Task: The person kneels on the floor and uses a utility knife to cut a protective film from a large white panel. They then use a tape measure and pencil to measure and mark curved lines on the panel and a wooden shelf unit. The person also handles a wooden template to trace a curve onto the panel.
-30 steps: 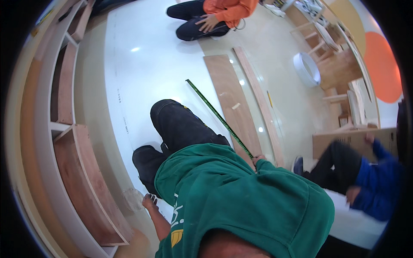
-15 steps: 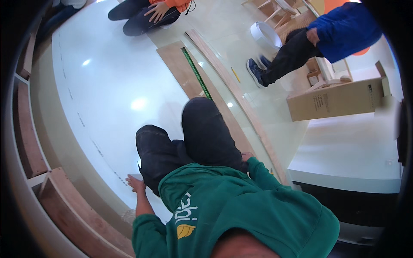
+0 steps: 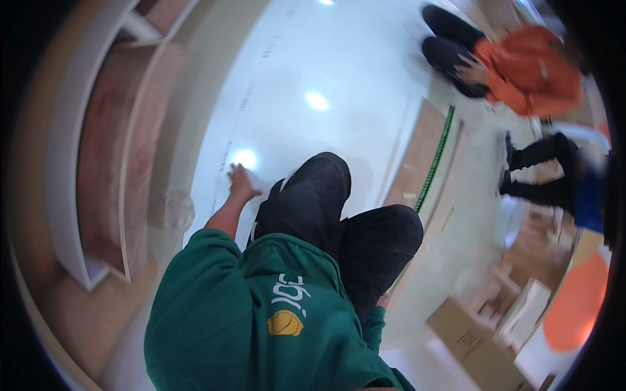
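The right hand (image 3: 383,300), near right, is mostly hidden — its grip I cannot tell. Farther left, the left hand (image 3: 241,183), released, spreads over the white sheet (image 3: 365,133), whose long axis runs near to far, leaning right. Far right, a green strip (image 3: 435,158) points likewise.

The left hand (image 3: 242,183) has moved inward from the white sheet's (image 3: 280,111) left edge; the green ruler (image 3: 437,156) now lies along the plywood's (image 3: 416,156) right edge.

Open wooden shelving (image 3: 114,156) stands at left beside the pale floor (image 3: 479,169).
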The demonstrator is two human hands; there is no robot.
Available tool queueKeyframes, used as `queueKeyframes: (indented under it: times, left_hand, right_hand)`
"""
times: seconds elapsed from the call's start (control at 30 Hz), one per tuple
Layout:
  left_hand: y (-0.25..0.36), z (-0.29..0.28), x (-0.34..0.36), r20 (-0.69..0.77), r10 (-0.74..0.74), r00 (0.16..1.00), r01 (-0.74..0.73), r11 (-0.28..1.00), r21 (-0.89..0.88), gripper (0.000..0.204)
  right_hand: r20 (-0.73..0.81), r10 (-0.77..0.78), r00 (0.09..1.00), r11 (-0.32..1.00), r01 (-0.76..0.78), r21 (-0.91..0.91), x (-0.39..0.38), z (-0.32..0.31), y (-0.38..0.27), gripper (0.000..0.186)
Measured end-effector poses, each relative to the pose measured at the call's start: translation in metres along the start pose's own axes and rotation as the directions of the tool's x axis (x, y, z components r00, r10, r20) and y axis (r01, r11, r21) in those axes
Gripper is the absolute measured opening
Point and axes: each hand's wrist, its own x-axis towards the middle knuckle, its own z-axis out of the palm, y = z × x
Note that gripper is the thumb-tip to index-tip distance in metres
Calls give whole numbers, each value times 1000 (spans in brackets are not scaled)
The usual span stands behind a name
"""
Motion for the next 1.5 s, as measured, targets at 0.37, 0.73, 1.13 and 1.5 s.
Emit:
queueKeyframes:
  times: [0.37, 0.73, 1.13, 1.5]
  left_hand:
    - [-17, -229, -87, -470, -183, 864, -489, -80, -869, 73]
    - [-3, -160, -109, 43, -240, 970, -128, -652, -747, 94]
    - [126, -281, -29, -141, 120, 983, -5, -744, -668, 96]
    - [-29, -269, -109, -130, -335, 933, -302, -926, 226, 60]
  right_hand:
    - [180, -727, 663, 449, 657, -605, 198, -20, -339, 24]
    - [546, -811, 209, -13, 927, -374, 186, -30, -666, 26]
    - [570, -697, 435, 10, 801, -599, 181, -177, -744, 21]
    - [714, -691, -112, -187, 982, -27, 156, -16, -733, 18]
